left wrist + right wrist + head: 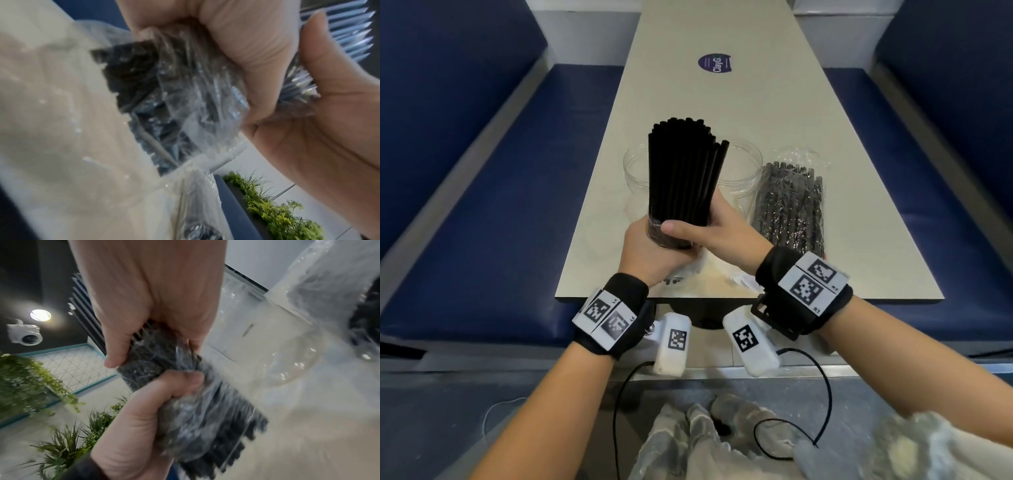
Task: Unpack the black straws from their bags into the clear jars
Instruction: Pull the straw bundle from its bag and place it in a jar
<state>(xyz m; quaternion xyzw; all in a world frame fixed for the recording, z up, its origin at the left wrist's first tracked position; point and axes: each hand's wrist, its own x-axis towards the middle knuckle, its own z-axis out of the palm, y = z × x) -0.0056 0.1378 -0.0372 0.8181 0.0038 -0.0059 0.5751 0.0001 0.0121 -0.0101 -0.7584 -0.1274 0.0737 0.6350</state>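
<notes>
Your left hand point(645, 251) and right hand point(717, 231) sit low in the middle of the head view, both closed around the lower end of one bundle of black straws point(683, 171). The left hand's fingers curl around the clear bag point(197, 100) bunched at the bundle's bottom; the right hand wraps the straws just above it, thumb across the front. The two hands touch. The bundle stands nearly upright, its bare upper part out of the bag, reaching to mid-frame.

Behind the bundle, two clear jars stand side by side on the surface point(722, 102): the left jar point(635, 171) and the right jar point(743, 168), both partly hidden by the straws. Right of the jars lies a second bag of straws point(789, 202), unopened as far as you can see. Toward the top of the frame, a round purple sticker point(715, 63) sits on the surface.
</notes>
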